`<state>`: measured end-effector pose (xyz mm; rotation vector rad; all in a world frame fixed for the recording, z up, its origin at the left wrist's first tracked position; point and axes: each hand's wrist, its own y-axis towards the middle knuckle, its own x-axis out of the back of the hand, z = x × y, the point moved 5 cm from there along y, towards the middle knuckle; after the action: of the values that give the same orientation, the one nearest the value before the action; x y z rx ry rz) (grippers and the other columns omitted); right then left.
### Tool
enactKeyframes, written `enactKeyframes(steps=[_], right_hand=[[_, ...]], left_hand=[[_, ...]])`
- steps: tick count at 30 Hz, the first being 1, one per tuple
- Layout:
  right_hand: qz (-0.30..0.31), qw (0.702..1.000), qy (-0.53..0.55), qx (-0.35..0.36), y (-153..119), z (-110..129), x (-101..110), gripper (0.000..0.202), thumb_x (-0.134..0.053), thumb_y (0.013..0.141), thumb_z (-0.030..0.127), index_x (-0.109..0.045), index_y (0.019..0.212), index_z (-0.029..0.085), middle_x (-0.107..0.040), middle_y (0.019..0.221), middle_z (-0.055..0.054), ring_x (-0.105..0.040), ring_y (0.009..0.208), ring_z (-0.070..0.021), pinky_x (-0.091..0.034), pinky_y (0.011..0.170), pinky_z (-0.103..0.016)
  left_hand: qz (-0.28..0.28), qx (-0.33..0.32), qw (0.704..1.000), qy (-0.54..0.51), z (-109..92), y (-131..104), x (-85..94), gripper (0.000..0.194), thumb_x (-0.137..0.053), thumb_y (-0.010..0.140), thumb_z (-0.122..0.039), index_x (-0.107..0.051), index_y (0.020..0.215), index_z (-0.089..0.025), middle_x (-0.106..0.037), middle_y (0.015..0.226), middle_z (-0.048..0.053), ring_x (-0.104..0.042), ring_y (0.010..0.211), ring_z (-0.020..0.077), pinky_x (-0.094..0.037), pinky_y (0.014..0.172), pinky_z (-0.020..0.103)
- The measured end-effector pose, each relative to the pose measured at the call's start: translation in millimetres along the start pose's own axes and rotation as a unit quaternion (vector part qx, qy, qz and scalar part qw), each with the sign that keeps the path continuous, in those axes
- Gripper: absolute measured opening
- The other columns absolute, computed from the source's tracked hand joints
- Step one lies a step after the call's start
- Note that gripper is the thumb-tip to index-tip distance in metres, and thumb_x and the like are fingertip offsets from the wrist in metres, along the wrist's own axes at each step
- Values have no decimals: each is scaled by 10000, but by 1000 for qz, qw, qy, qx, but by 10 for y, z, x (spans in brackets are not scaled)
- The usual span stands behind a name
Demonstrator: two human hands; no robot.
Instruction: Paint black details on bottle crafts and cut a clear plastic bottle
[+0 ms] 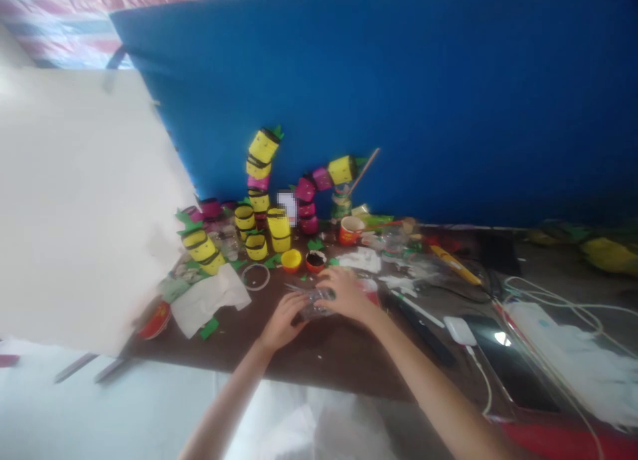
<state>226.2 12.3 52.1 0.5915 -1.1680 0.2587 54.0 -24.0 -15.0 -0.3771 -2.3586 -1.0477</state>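
Between my two hands is a clear, shiny plastic piece [318,305], perhaps part of a bottle; blur hides its exact shape. My left hand [284,322] has its fingers closed on the near left side of it. From the right, my right hand [345,292] curls over it with thumb and fingers. A thin grey pointed thing sticks out just beyond my left fingertips. Behind the hands stand a small cup of yellow paint [292,259] and one with black paint [316,260]. Yellow rings with black bands, such as this yellow cylinder [279,232], stand farther back.
Curved stacks of yellow and magenta pieces lean near the blue partition [448,101]. White tissue [207,300] and a tape ring [256,278] lie left. A red paper cup [351,230], yellow cutter [454,265], phone [513,360], white charger [459,331] and cables lie right.
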Motion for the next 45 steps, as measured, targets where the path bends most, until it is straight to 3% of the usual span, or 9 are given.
enactKeyframes(steps=[7,12,17,21,25,29,37,42,45], right_hand=[[-19,998,61,2,17,-88,-76,100,-727,765,355,-760,774,260,-680,991,-55,-556,993,-226,-435,883,-420],[-44,995,85,-4,44,-63,-73,118,-694,802,292,-748,707,248,-681,946,-43,-565,962,-209,-447,872,-403],[-74,992,97,-6,71,-24,13,149,-655,837,266,-733,713,231,-678,929,-41,-555,962,-204,-427,878,-397],[-81,991,104,3,70,16,69,168,-651,842,278,-715,697,221,-681,901,-34,-555,944,-192,-418,868,-376],[-91,990,108,-7,66,-5,76,194,-641,850,298,-698,683,218,-687,858,-27,-569,910,-187,-416,845,-364],[-124,985,105,-56,83,-167,119,264,-594,877,323,-679,658,202,-686,794,-45,-585,817,-197,-422,800,-380],[-172,969,121,-127,54,-486,293,311,-547,869,395,-669,657,204,-698,788,-68,-619,805,-225,-461,771,-386],[-169,966,146,-129,53,-390,361,305,-549,867,401,-660,661,206,-693,777,-62,-627,788,-217,-471,767,-371],[-159,966,163,-122,67,-265,392,289,-559,865,393,-660,671,204,-689,772,-56,-627,772,-206,-477,753,-354]], left_hand=[[10,0,1000,12,7,17,-7,515,-631,791,-129,-492,1272,-249,-616,1230,90,-486,1246,242,-445,1022,500],[26,26,999,6,-17,22,11,522,-608,789,-119,-478,1273,-263,-569,1256,92,-454,1264,248,-408,1052,509],[3,114,993,-30,-24,27,82,725,-730,708,-325,-399,1344,-215,-362,1380,163,-376,1315,308,-378,1068,504],[-31,179,983,-19,47,40,77,759,-698,747,-413,-331,1380,-212,-427,1319,159,-413,1270,309,-370,1053,524],[-53,222,973,-38,124,24,62,675,-694,756,-408,-390,1329,-223,-517,1242,127,-504,1178,280,-421,1004,493],[-46,207,974,-82,116,4,68,633,-761,689,-365,-468,1232,-223,-564,1206,100,-554,1141,264,-450,990,463],[-71,127,988,-43,95,-29,52,463,-646,761,-147,-487,1188,-232,-532,1256,108,-517,1210,250,-428,1027,506],[-6,107,994,-32,-7,-21,46,532,-697,751,-280,-503,1245,-242,-416,1303,129,-433,1267,270,-410,1055,470],[-3,124,991,-43,-10,-3,59,537,-670,782,-358,-483,1267,-222,-402,1316,142,-405,1286,286,-395,1055,478]])
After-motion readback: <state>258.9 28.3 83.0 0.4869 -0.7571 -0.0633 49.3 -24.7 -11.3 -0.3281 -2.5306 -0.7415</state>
